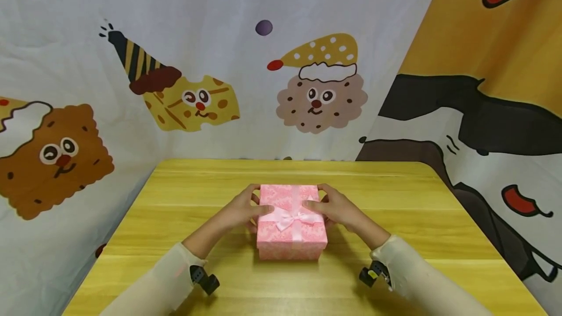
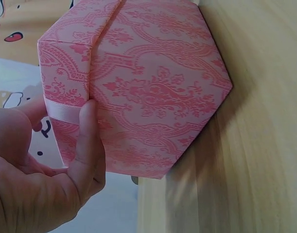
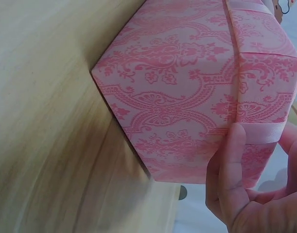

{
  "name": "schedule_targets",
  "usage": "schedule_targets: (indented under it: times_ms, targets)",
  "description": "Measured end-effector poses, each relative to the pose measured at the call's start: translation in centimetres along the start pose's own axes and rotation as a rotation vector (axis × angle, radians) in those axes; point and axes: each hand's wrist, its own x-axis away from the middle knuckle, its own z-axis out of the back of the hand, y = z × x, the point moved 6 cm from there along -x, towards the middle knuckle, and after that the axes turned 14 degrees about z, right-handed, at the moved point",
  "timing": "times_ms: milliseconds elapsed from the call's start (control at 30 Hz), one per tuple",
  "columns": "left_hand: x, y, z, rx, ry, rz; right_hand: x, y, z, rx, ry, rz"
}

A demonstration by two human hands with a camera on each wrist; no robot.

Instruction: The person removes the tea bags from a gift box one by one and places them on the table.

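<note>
A pink patterned gift box [image 1: 287, 251] sits on the wooden table in front of me, its lid [image 1: 274, 196] on. A pale pink ribbon crosses the lid and ends in a bow [image 1: 293, 218]. My left hand [image 1: 241, 208] grips the lid from the left, thumb on top. From the right, my right hand [image 1: 340, 207] holds it the same way. In the left wrist view a fingertip [image 2: 89, 109] presses at the lid's lower edge, over the ribbon band. The right wrist view has a fingertip [image 3: 237, 131] at that edge on the other side.
The yellow wooden table [image 1: 210, 179] extends around the box to a rounded far edge. Behind it hangs a white curtain [image 1: 210, 23] printed with cartoon food figures. Small dark cameras [image 1: 205, 279] are strapped at both wrists, below the pale sleeves [image 1: 153, 279].
</note>
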Motion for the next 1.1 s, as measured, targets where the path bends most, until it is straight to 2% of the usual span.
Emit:
schedule_targets:
  times_ms: [233,700,933,1100]
  targets:
    - [0.3,0.6,0.2,0.022,-0.008,0.008,-0.1,-1.0,0.3,0.023,-0.001,0.019]
    - [1.4,2.6,1.3,0.004,-0.008,-0.041,-0.4,-3.1,0.9,0.047,0.014,0.056]
    - [1.8,2.5,1.8,0.01,-0.01,-0.021,-0.7,-3.3,0.4,0.039,0.007,0.04]
    - [2.3,2.2,2.9,0.004,0.017,-0.007,-1.1,-3.9,-0.5,0.056,0.005,0.053]
